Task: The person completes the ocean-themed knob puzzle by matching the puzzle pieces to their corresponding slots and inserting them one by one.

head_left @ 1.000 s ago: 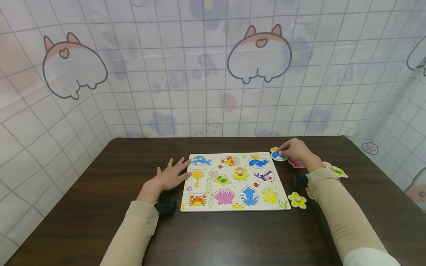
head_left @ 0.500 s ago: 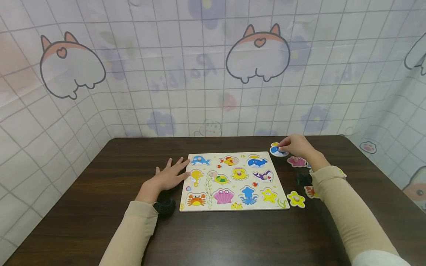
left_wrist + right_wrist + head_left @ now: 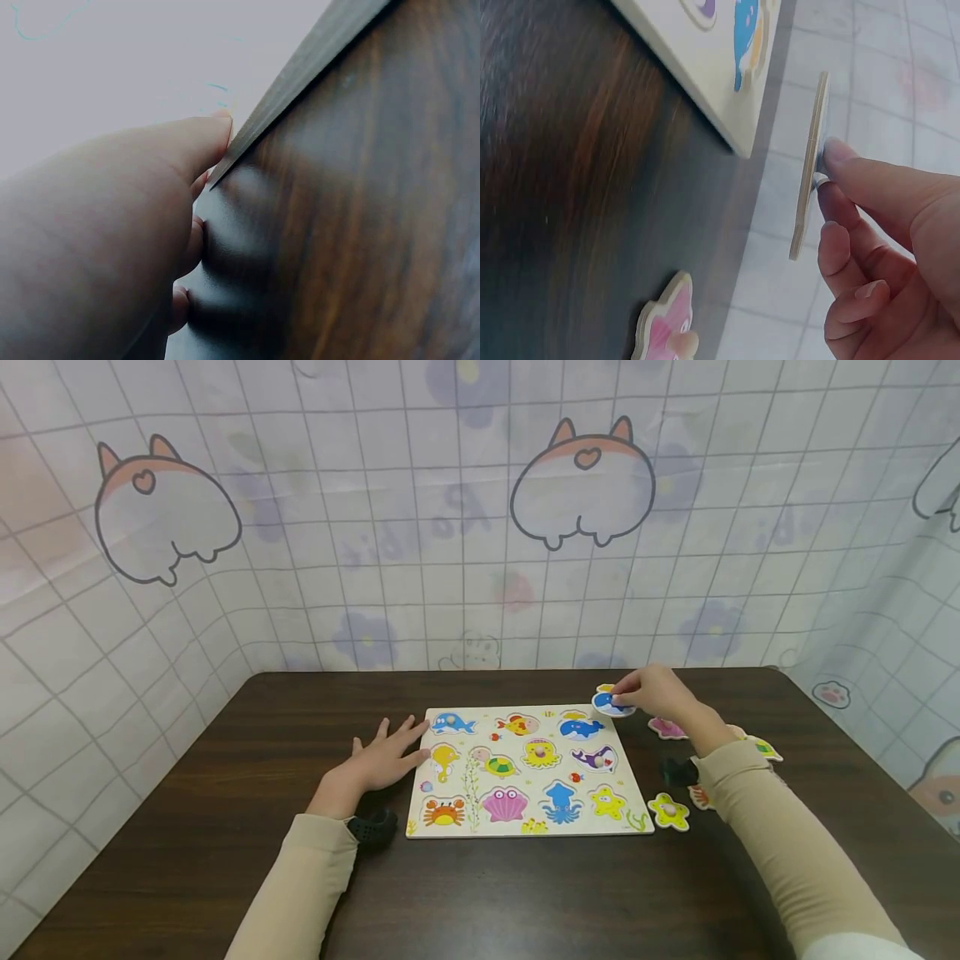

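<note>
My right hand (image 3: 660, 693) pinches the small knob of a blue whale puzzle piece (image 3: 609, 707) between thumb and fingers. In the head view the piece overlaps the top right corner of the wooden peg puzzle board (image 3: 457, 787). Seen edge-on in the right wrist view, the whale piece (image 3: 808, 169) hangs above the tabletop. A matching whale picture (image 3: 581, 728) lies near that corner of the board. My left hand (image 3: 378, 760) rests with spread fingers at the board's left edge; its thumb (image 3: 206, 139) touches the rim in the left wrist view.
Right of the board lie a yellow starfish piece (image 3: 669, 812), a pink shell piece (image 3: 667, 728), a crab piece (image 3: 701, 797) partly behind the right sleeve, and a turtle piece (image 3: 763, 747). A patterned curtain (image 3: 480, 585) stands behind the dark table (image 3: 525, 893).
The right hand has lifted the whale piece and carried it left, from beside the board to its top right corner. The left hand has stayed in place.
</note>
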The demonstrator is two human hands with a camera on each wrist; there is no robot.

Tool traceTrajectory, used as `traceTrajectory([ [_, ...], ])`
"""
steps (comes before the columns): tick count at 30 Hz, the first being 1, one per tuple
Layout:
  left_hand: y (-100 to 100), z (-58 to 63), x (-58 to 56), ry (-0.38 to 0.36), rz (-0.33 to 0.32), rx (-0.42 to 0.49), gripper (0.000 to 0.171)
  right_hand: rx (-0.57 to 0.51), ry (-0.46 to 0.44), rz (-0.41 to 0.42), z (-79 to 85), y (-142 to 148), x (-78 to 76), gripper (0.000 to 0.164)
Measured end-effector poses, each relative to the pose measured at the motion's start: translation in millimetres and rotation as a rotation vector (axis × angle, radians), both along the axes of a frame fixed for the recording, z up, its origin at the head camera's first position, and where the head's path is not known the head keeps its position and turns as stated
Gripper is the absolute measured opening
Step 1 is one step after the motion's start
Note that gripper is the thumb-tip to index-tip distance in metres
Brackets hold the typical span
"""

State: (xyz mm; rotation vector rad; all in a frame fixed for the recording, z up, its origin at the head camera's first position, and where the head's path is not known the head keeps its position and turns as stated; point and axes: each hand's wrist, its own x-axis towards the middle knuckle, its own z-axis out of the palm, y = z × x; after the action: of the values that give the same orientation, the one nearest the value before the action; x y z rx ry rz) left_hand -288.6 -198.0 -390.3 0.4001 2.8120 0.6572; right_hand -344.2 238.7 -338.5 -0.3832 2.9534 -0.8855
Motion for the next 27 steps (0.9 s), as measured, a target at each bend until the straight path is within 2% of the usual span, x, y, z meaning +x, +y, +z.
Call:
traceTrajectory([
  [17,-1.7,-1.7,0.2,0.001,0.002,0.002,0.068,0.012,-0.015,0.038,-9.7,-23.9,-0.3,0.025],
  [27,-1.7,-2.8,-0.9,0.006,-0.003,-0.001,0.068,0.065,-0.016,0.058,-16.3,-38.3,-1.4,0.022],
])
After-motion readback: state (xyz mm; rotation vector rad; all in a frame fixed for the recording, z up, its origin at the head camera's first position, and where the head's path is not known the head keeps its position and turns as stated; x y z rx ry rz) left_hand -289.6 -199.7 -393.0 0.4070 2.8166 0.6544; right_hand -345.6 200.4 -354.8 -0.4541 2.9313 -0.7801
